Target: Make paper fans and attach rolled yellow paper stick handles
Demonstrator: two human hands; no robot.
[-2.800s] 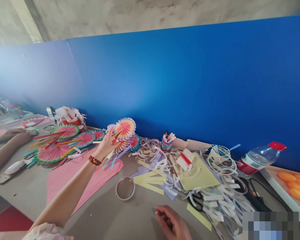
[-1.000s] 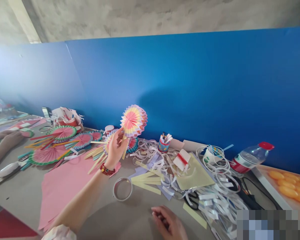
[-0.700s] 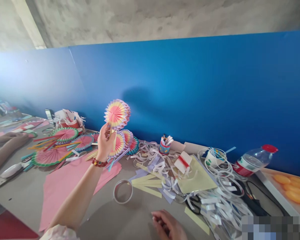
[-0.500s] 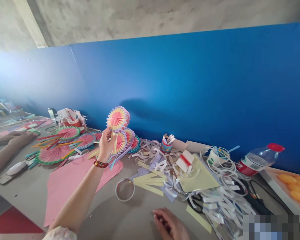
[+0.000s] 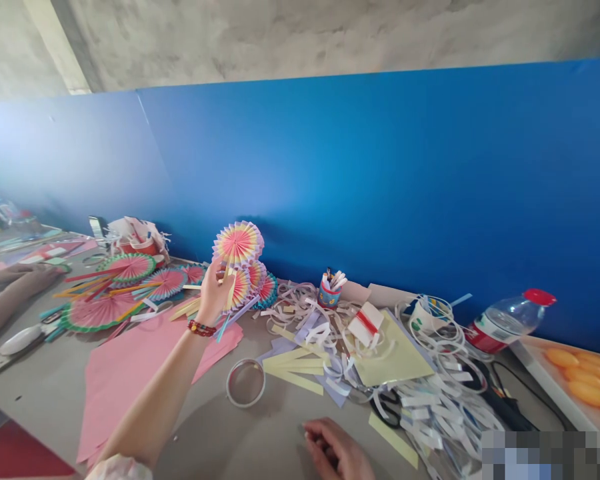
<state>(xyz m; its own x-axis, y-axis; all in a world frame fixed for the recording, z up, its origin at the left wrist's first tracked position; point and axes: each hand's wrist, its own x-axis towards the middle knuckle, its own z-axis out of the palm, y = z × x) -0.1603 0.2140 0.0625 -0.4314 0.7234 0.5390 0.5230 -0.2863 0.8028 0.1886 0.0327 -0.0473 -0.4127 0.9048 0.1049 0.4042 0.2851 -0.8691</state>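
My left hand [image 5: 217, 285], with a beaded bracelet on its wrist, is closed on a pleated paper fan [image 5: 239, 244] in pink, yellow and lilac. It holds the fan up in front of the blue panel, above similar paper fans [image 5: 242, 289] at the back of the table. My right hand [image 5: 336, 448] rests on the table at the front with its fingers curled in and nothing visible in them. Between the two hands lies a roll of tape [image 5: 246, 383]. Pink paper sheets [image 5: 125, 373] are spread under my left forearm.
Larger fans [image 5: 105, 310] lie at left, near another person's hands [image 5: 33, 277]. White paper strips [image 5: 445, 407], black-handled scissors [image 5: 386, 408], yellow paper [image 5: 395, 353] and a pen cup [image 5: 330, 293] crowd the right. A red-capped bottle [image 5: 510, 320] stands beyond.
The raised fan has come down slightly and turned its face more toward me. My right hand stays in place; the whole view has shifted a little.
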